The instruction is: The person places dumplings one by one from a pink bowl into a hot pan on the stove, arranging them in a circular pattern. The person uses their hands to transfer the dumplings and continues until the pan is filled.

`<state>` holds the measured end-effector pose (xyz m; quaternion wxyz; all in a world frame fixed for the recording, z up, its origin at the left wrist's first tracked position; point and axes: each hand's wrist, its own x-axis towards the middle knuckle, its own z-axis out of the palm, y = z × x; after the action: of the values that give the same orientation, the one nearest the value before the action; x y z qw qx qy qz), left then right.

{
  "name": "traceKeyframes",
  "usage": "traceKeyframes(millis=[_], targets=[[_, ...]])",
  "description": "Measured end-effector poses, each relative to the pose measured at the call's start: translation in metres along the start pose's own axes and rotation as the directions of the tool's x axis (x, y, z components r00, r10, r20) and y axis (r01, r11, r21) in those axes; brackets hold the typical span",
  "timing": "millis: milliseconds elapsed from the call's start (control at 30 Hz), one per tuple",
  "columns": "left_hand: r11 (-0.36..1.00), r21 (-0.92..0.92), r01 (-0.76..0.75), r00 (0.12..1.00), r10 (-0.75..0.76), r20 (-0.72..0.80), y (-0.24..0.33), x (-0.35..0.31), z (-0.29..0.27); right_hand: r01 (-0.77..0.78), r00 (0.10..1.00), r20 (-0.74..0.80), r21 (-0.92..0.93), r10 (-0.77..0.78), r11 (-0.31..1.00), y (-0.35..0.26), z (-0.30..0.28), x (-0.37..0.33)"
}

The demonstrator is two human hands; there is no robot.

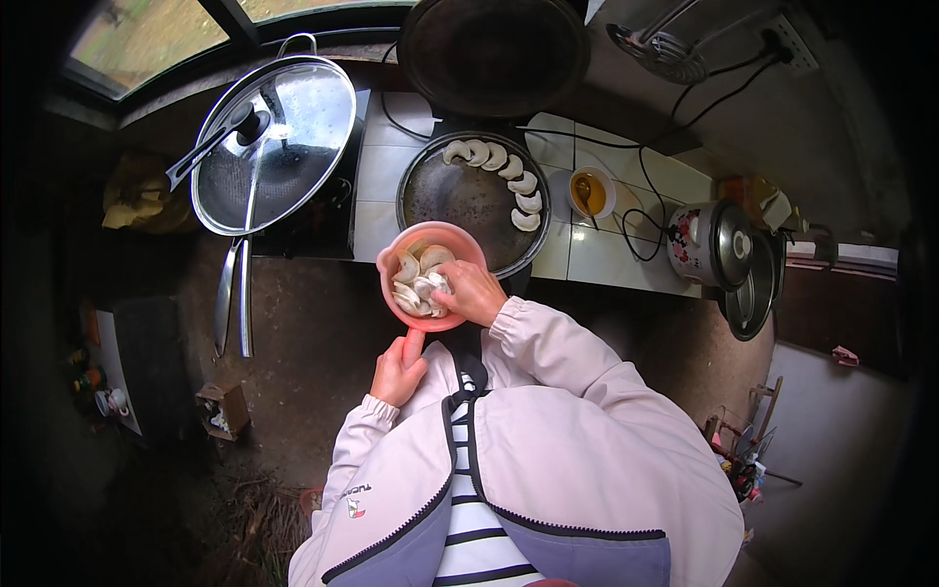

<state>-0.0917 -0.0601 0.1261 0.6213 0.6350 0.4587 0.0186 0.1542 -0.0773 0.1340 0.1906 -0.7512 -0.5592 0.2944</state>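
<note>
My left hand (398, 374) is wrapped round the handle of a pink plastic scoop (464, 242), which is held over the near edge of a round electric griddle (440, 196). Inside the scoop lie several pale, crescent-shaped dumplings (409, 266). My right hand (471, 292) reaches over the scoop's right rim, its fingers closed on a dumpling among the others; the fingertips are partly hidden. A curved row of dumplings (512, 168) lines the far and right side of the dark griddle surface.
The griddle's dark lid (492, 54) stands raised behind it. To the left is a wok with a glass lid (284, 127) and long handles. A small bowl (593, 193) of yellow liquid with a spoon sits on the right, before a rice cooker (709, 245). Black cords (638, 176) cross the tiled counter.
</note>
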Motion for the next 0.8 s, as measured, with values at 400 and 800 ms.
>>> traceKeyframes(millis=[400,800], targets=[[0.996,-0.081,-0.038,0.999,0.037,-0.018,0.003,0.002,0.004,-0.058,0.97,-0.18,0.476,0.161,0.878,-0.015,-0.051,-0.021],[0.992,-0.108,0.065,0.998,-0.065,0.007,0.011,0.003,-0.007,-0.326,0.667,-0.079,0.863,0.741,0.386,0.144,-0.027,-0.026]])
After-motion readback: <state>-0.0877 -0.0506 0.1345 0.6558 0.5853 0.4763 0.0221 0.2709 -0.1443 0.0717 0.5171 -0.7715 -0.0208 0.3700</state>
